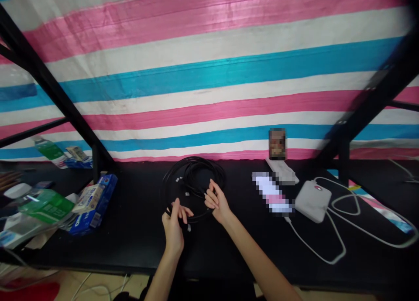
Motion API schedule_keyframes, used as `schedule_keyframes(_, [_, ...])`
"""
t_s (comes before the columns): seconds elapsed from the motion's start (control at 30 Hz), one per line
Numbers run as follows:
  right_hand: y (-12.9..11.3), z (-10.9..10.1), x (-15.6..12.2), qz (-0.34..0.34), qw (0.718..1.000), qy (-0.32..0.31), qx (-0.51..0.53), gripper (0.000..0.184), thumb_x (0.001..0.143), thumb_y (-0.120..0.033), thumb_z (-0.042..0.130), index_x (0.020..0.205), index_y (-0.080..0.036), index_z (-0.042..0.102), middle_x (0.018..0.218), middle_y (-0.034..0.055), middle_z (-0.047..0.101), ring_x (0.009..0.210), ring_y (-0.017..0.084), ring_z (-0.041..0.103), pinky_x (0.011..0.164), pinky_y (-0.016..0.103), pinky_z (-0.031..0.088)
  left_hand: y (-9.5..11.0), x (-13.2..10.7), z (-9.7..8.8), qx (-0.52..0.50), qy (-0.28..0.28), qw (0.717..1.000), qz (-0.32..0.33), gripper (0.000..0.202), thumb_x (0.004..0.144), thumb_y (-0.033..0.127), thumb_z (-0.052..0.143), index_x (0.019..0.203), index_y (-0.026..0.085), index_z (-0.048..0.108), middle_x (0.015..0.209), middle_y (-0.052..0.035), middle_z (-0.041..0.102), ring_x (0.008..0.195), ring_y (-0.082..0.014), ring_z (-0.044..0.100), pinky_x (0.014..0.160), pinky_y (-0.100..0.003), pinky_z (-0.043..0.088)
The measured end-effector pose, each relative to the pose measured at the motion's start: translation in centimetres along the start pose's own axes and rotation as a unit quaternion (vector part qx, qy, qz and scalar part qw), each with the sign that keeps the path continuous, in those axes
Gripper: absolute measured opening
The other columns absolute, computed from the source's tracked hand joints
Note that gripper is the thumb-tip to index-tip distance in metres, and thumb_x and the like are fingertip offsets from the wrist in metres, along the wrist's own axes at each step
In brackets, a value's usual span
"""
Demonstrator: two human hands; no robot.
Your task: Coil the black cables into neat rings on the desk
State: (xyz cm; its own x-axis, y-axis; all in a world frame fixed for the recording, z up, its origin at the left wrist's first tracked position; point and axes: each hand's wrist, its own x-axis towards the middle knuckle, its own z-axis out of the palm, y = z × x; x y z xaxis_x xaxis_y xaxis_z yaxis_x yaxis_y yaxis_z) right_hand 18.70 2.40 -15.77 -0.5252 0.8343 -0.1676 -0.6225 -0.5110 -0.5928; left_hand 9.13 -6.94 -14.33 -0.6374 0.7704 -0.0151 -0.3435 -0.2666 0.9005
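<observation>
A black cable (200,160) lies in loose loops on the black tabletop, with several small white tags on it. At the near left of the loops, my left hand (175,226) is loosely closed round a strand, thumb raised and fingers curling to the right. My right hand (218,201) sits at the right side of the coil, fingers curled in and pinching the cable near its fingertips. Part of each grip is hidden by the fingers themselves.
To the right lie a phone with a blurred screen (273,194), a white power bank or charger (313,200) and a looping white cord (337,257). At left are a green-labelled bottle (49,205) and a blue box (94,207). Black frame bars (62,96) rise before the striped sheet (209,74).
</observation>
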Motion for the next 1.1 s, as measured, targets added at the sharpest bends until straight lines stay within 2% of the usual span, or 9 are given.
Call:
schedule_keyframes(0.13, [-0.9, -0.7, 0.0, 0.059, 0.996, -0.059, -0.010, 0.039, 0.068, -0.041, 0.070, 0.054, -0.019, 0.040, 0.027, -0.0146, 0.023, 0.028, 0.002, 0.008, 0.030, 0.015, 0.009, 2.2, 1.5, -2.2, 0.019, -0.038, 0.999, -0.030, 0.036, 0.077, 0.033, 0.061, 0.051, 0.018, 0.041, 0.037, 0.0075, 0.038, 0.042, -0.0087, 0.049, 0.051, -0.020, 0.036])
schedule_keyframes(0.27, [-0.1, -1.0, -0.2, 0.124, 0.983, -0.108, -0.083, 0.034, 0.069, -0.038, 0.070, 0.057, -0.018, 0.046, 0.032, -0.0139, 0.026, 0.030, 0.001, 0.012, 0.031, 0.015, 0.014, 4.8, 2.8, -4.5, 0.093, -0.104, 0.988, -0.070, 0.024, 0.079, 0.037, 0.058, 0.068, 0.017, 0.052, 0.037, 0.0102, 0.034, 0.029, -0.0057, 0.038, 0.036, -0.019, 0.022])
schedule_keyframes(0.37, [0.9, -0.9, -0.3, 0.095, 0.981, -0.089, -0.145, 0.029, 0.070, -0.038, 0.070, 0.063, -0.016, 0.053, 0.036, -0.0129, 0.031, 0.031, 0.002, 0.018, 0.032, 0.016, 0.021, 5.3, 3.1, -5.8, 0.129, -0.127, 0.980, -0.078, 0.029, 0.081, 0.040, 0.055, 0.065, 0.017, 0.048, 0.039, 0.0098, 0.035, 0.027, -0.0045, 0.035, 0.035, -0.019, 0.018])
schedule_keyframes(0.5, [1.8, -0.5, -0.4, 0.041, 0.981, -0.074, -0.176, 0.028, 0.068, -0.039, 0.071, 0.078, -0.015, 0.060, 0.039, -0.0119, 0.037, 0.032, 0.003, 0.024, 0.033, 0.016, 0.028, 4.7, 3.1, -6.5, 0.139, -0.065, 0.987, -0.042, 0.040, 0.076, 0.037, 0.063, 0.055, 0.018, 0.034, 0.037, 0.0110, 0.030, 0.028, -0.0015, 0.028, 0.035, -0.018, 0.013])
schedule_keyframes(0.6, [2.4, -0.4, -0.5, 0.031, 0.972, -0.094, -0.213, 0.027, 0.070, -0.038, 0.070, 0.081, -0.015, 0.062, 0.037, -0.0115, 0.037, 0.033, 0.004, 0.029, 0.036, 0.017, 0.035, 4.3, 2.9, -6.3, 0.124, -0.016, 0.992, -0.017, 0.041, 0.075, 0.035, 0.064, 0.056, 0.018, 0.032, 0.036, 0.0123, 0.025, 0.029, -0.0009, 0.023, 0.036, -0.018, 0.009])
schedule_keyframes(0.73, [3.4, -0.4, -0.4, 0.034, 0.965, -0.091, -0.245, 0.028, 0.074, -0.043, 0.063, 0.071, -0.015, 0.062, 0.036, -0.0089, 0.040, 0.033, 0.007, 0.038, 0.039, 0.022, 0.043, 3.8, 2.3, -5.2, 0.042, -0.001, 0.999, 0.001, 0.045, 0.077, 0.035, 0.061, 0.055, 0.019, 0.025, 0.038, 0.0119, 0.023, 0.031, -0.0021, 0.021, 0.037, -0.019, 0.013])
schedule_keyframes(0.83, [3.0, -0.5, -0.2, 0.028, 0.984, -0.030, -0.174, 0.034, 0.073, -0.042, 0.063, 0.053, -0.018, 0.050, 0.032, -0.0107, 0.032, 0.026, 0.005, 0.027, 0.028, 0.017, 0.031, 2.6, 1.6, -4.1, 0.009, -0.005, 1.000, -0.013, 0.044, 0.079, 0.035, 0.059, 0.054, 0.020, 0.026, 0.040, 0.0110, 0.022, 0.034, -0.0039, 0.023, 0.039, -0.020, 0.019])
schedule_keyframes(0.93, [1.6, -0.8, 0.1, 0.039, 0.998, -0.027, -0.051, 0.046, 0.072, -0.036, 0.063, 0.042, -0.020, 0.031, 0.030, -0.0118, 0.023, 0.026, 0.002, 0.012, 0.024, 0.016, 0.012, 0.7, 0.9, -2.8, 0.101, -0.043, 0.994, -0.008, 0.041, 0.081, 0.039, 0.055, 0.053, 0.020, 0.032, 0.044, 0.0077, 0.032, 0.046, -0.0072, 0.040, 0.052, -0.021, 0.034])
schedule_keyframes(1.1, [-0.9, -1.7, 0.5, -0.029, 0.998, -0.018, 0.054, 0.054, 0.073, -0.028, 0.060, 0.042, -0.021, 0.016, 0.030, -0.0110, 0.018, 0.028, 0.003, 0.006, 0.026, 0.017, 0.007, -2.0, -0.2, -0.6, 0.229, -0.114, 0.966, 0.026, 0.024, 0.074, 0.039, 0.062, 0.074, 0.019, 0.048, 0.072, 0.0001, 0.053, 0.067, -0.0123, 0.052, 0.064, -0.024, 0.041])
